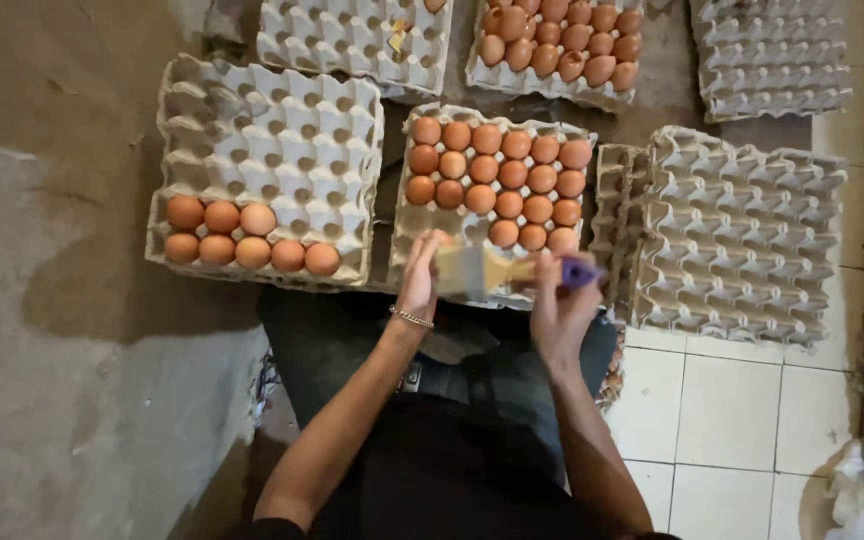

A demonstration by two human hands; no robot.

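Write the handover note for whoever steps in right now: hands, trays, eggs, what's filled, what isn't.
Left hand: holds a blurred pale object over the near edge of the middle tray.
Right hand: grips the same object's other end, a purple piece at the fingertips.
Middle tray: mostly full of brown eggs, near row not seen filled.
Left tray: only its near two rows hold eggs.
Right stack of trays: no eggs.
Far tray: holds eggs.

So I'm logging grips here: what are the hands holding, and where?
Both hands, left hand and right hand, share a blurred pale object by its ends; its identity is unclear.
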